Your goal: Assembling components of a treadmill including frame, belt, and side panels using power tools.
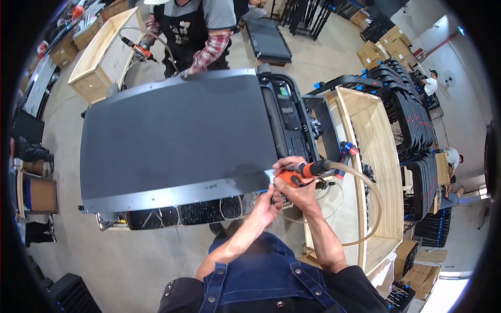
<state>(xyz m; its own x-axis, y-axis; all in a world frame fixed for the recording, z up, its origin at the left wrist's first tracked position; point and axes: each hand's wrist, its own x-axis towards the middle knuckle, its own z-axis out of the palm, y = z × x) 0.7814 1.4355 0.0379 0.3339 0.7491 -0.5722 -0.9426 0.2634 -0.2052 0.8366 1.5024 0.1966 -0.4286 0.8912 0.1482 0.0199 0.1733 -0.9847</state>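
Observation:
A treadmill deck with a wide black belt (177,135) lies before me, a silver side rail (167,197) along its near edge. My right hand (298,194) is wrapped round an orange and black air screwdriver (295,177), at the near right corner of the deck. A beige air hose (365,180) runs from the tool's rear. Just left of it, my left hand (268,206) is closed in a pinch by the end of the rail; what its fingers hold is too small to make out. The driver's tip is hidden by my hands.
Across the deck a person's gloved hand (140,56) holds another orange air screwdriver (142,51). Open wooden crates (383,172) stand to the right and a wooden box (99,65) at far left. Black frames (412,115) are stacked beyond the right crate.

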